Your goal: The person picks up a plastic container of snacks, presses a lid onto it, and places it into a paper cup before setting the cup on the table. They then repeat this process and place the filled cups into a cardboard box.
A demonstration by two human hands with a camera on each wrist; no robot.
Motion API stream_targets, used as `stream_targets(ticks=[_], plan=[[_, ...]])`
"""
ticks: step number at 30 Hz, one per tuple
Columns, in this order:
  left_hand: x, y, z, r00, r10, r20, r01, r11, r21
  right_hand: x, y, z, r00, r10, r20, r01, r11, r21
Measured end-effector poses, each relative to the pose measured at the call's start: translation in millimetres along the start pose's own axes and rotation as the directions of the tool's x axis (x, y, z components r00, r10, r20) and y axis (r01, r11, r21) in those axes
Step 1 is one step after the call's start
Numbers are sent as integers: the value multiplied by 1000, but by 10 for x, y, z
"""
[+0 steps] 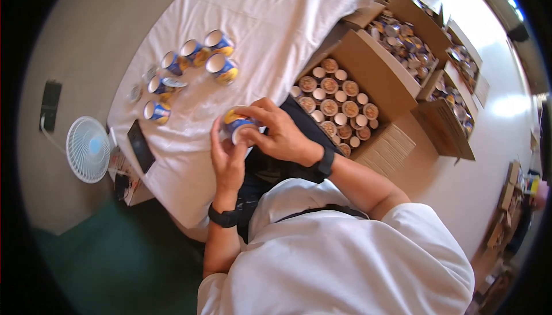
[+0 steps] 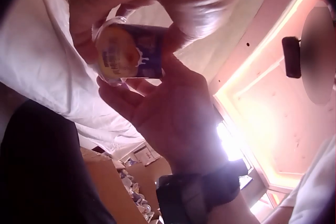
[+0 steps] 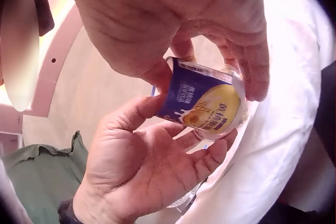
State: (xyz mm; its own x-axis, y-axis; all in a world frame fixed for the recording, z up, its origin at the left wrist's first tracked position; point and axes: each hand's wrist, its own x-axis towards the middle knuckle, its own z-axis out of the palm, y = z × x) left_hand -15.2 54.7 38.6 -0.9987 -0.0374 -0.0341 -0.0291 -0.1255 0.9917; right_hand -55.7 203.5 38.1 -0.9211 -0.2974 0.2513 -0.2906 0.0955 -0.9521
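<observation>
- Both hands are together, clamped on one blue-and-yellow paper cup point(image 1: 238, 123) above the near edge of the white-clothed table point(image 1: 190, 162); its clear lid point(image 2: 108, 77) covers the yellow end.
- The left hand point(image 1: 228, 165) cradles the cup, thumb at its blue end and fingers by the lid; the right hand point(image 1: 283, 137) grips it from above.
- On the table stand six matching cups point(image 1: 225, 75), white round ends up; whether these are bases or open mouths I cannot tell. Loose clear lids point(image 1: 135, 93) lie near them.
- Right of the table, an open carton point(image 1: 375, 62) holds rows of cups, some showing tan pieces under clear lids, others white ends.
- Farther right of the table, more open cartons point(image 1: 445, 120) hold jumbled cups.
- Left of the table is a white fan point(image 1: 88, 149).
</observation>
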Motion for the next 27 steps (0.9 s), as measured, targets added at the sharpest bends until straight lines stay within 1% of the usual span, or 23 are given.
stream_targets(ticks=[2, 3, 6, 7, 8, 9, 10, 11, 12, 14, 15, 18, 19, 22, 24, 26, 27], plan=[[1, 54, 48, 1000, 7, 20, -6, 999, -35, -40, 32, 22, 998, 10, -57, -8, 999, 39], [8, 40, 32, 1000, -25, 5, 25, 999, -28, -37, 59, 14, 999, 8, -37, -5, 998, 68], [19, 30, 37, 999, 45, 14, -47, 979, 196, -58, 58, -95, 994, 91, 62, -103, 967, 232], [42, -29, 30, 987, 154, 33, -158, 955, 252, -88, 80, -135, 976, 163, 146, -202, 925, 321], [36, -22, 61, 959, 272, 73, -275, 845, 458, -118, 57, -190, 957, 250, 147, -287, 885, 366], [26, 55, 145, 916, 376, 138, -374, 678, 633, -146, -4, -257, 930, 334, 153, -367, 835, 410], [25, 93, 199, 860, 459, 223, -446, 464, 765, -175, -46, -312, 896, 414, 164, -441, 775, 453], [39, 53, 199, 808, 514, 288, -520, 393, 759, -210, -56, -352, 876, 461, 144, -471, 748, 468], [29, 24, 214, 784, 496, 374, -566, 323, 758, -213, -45, -445, 833, 496, 245, -551, 696, 461], [-26, -30, 242, 721, 438, 537, -656, 185, 731, -203, -22, -656, 715, 543, 440, -699, 578, 421], [-43, -76, 276, 677, 433, 595, -699, 126, 704, -215, -57, -703, 709, 560, 428, -704, 595, 387], [-79, -154, 370, 590, 419, 690, -785, 100, 611, -338, 94, -787, 695, 556, 456, -718, 502, 482], [-80, -165, 373, 571, 381, 727, -812, 128, 570, -406, 206, -819, 724, 530, 441, -681, 454, 574], [-102, -197, 410, 557, 347, 755, -830, 233, 506, -553, 410, -1093, 797, 451, 402, -557, 290, 778], [-53, -149, 403, 670, 319, 671, -743, 291, 603, -678, 662, -1390, 859, 410, 305, -445, 306, 841], [54, -122, 322, 746, 298, 595, -660, 219, 718, -832, 663, -1715, 843, 508, 175, -378, 331, 865], [116, -135, 258, 764, 313, 565, -633, 189, 751, -962, 802, -1847, 817, 567, 105, -420, 460, 783]])
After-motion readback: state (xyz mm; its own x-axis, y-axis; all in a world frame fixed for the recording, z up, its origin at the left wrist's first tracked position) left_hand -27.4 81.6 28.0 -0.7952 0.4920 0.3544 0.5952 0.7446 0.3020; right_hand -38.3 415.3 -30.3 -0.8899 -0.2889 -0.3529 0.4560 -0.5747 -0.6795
